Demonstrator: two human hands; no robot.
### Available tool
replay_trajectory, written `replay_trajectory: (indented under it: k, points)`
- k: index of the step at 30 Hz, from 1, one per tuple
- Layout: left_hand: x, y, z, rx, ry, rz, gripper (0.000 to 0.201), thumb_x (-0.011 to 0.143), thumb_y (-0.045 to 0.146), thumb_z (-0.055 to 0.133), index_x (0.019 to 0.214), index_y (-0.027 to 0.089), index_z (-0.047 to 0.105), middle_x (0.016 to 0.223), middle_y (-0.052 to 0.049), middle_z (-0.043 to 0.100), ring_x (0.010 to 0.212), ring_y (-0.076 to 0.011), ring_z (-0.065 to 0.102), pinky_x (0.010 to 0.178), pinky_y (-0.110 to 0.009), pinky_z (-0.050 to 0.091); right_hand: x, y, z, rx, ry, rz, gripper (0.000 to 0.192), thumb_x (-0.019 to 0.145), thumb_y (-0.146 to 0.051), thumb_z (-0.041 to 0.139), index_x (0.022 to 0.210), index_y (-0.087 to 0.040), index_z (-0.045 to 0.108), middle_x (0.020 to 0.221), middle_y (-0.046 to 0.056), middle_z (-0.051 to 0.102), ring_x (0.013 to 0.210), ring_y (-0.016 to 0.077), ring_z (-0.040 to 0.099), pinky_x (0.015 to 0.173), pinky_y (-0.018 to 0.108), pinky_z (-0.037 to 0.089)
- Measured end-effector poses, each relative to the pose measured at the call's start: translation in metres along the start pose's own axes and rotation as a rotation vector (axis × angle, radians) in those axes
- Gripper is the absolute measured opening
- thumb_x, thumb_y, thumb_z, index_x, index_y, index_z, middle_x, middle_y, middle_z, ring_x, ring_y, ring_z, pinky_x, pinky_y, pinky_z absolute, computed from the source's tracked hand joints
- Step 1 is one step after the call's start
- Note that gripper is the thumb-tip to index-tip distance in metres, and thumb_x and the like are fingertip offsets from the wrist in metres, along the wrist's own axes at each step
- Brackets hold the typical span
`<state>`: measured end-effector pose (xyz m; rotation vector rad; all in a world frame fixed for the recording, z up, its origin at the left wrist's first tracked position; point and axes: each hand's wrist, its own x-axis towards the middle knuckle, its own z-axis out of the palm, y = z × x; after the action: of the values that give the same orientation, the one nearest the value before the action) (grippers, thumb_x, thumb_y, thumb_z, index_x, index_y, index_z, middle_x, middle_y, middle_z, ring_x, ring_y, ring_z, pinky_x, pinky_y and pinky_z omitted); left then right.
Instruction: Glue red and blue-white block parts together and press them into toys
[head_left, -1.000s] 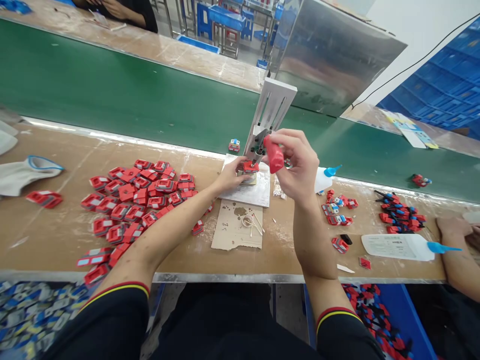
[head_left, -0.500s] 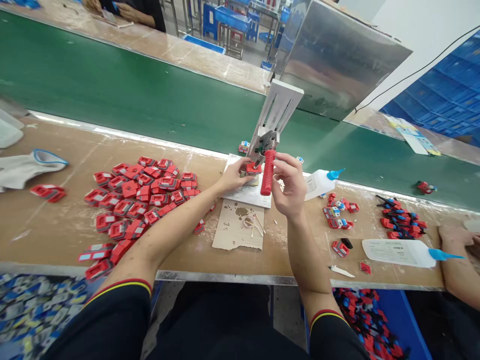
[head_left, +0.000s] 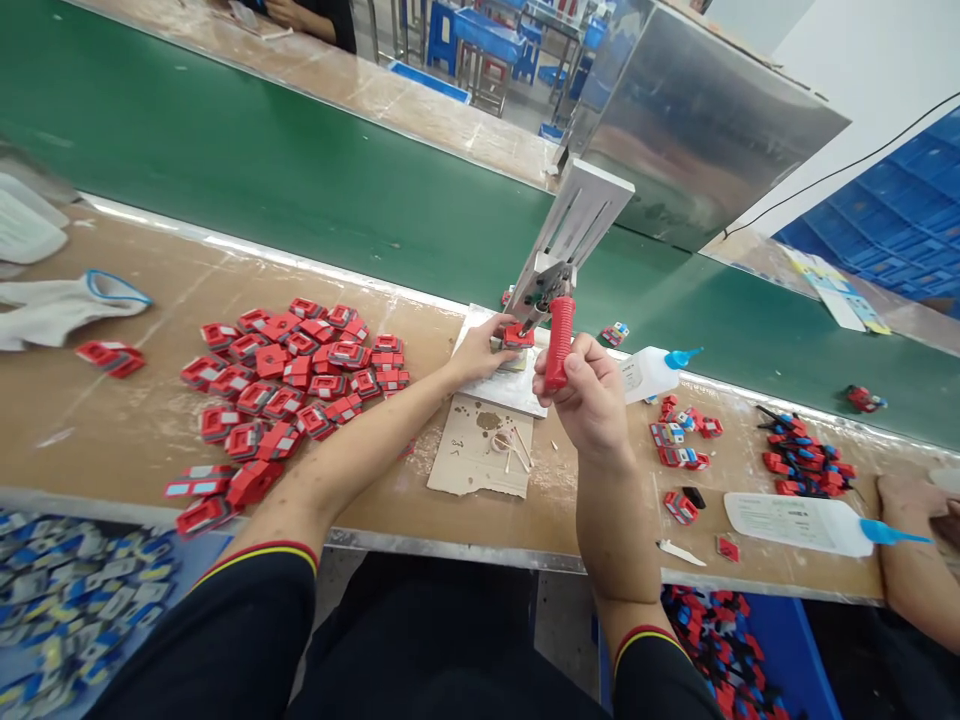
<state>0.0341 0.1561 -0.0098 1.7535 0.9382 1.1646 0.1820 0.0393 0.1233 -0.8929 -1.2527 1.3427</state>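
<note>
My left hand (head_left: 480,352) pinches a red plastic toy car part (head_left: 517,337) on the metal base of a hand press (head_left: 550,275), right under its plunger. The press has a tall slotted metal upright and a red ribbed lever handle (head_left: 561,335), which hangs down toward me. Around the lower end of that handle the fingers of my right hand (head_left: 592,400) are closed. In front of the base lies a piece of cardboard (head_left: 450,465) with brown stains and several cotton swabs (head_left: 517,450).
A heap of red car parts (head_left: 285,370) covers the bench to the left, near a white glove (head_left: 52,312). Two glue bottles (head_left: 649,374) (head_left: 787,520), a knife (head_left: 681,552) and assembled pieces (head_left: 679,435) lie right. Beyond runs a green belt (head_left: 300,190). A co-worker's arm (head_left: 919,560) rests far right.
My right hand has closed around the lower end of the lever handle, its fingers looser beside it before. My left hand keeps the red part under the plunger. The view has shifted slightly.
</note>
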Motion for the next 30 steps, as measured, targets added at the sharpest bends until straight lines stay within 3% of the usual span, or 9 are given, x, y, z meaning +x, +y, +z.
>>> replay_trajectory:
  k: [10, 17, 23, 30]
  points:
    - [-0.001, 0.000, -0.001, -0.043, -0.032, -0.017, 0.050, 0.083, 0.019, 0.079, 0.130, 0.019, 0.062, 0.120, -0.007, 0.080, 0.113, -0.0231, 0.075, 0.107, -0.041, 0.057, 0.002, 0.004, 0.004, -0.019, 0.050, 0.003, 0.059, 0.075, -0.063, 0.087, 0.073, -0.026, 0.040, 0.073, -0.003, 0.065, 0.054, 0.0094, 0.062, 0.042, 0.023, 0.046]
    - [-0.003, 0.000, 0.000, 0.193, 0.049, -0.018, 0.052, 0.078, 0.016, 0.084, 0.128, 0.020, 0.069, 0.126, -0.010, 0.075, 0.120, -0.0296, 0.072, 0.119, -0.053, 0.048, -0.008, 0.018, -0.001, -0.119, 0.042, 0.035, 0.057, 0.080, -0.057, 0.086, 0.070, -0.025, 0.040, 0.069, -0.002, 0.070, 0.048, 0.0099, 0.064, 0.042, 0.023, 0.046]
    - [0.000, -0.009, 0.002, 0.147, 0.013, -0.012, 0.039, 0.080, 0.018, 0.084, 0.117, 0.018, 0.073, 0.111, -0.010, 0.079, 0.107, -0.0280, 0.074, 0.108, -0.050, 0.054, -0.002, 0.043, -0.008, -0.309, 0.049, 0.037, 0.059, 0.085, -0.067, 0.078, 0.070, -0.025, 0.038, 0.079, 0.001, 0.074, 0.046, 0.0088, 0.063, 0.041, 0.023, 0.045]
    - [0.001, -0.011, 0.003, 0.178, 0.006, -0.035, 0.030, 0.082, 0.021, 0.080, 0.112, 0.020, 0.074, 0.105, -0.008, 0.079, 0.103, -0.0274, 0.074, 0.107, -0.052, 0.053, 0.019, 0.082, -0.015, -0.428, 0.148, -0.029, 0.066, 0.082, -0.080, 0.071, 0.069, -0.026, 0.037, 0.057, -0.010, 0.045, 0.040, 0.0094, 0.059, 0.041, 0.023, 0.038]
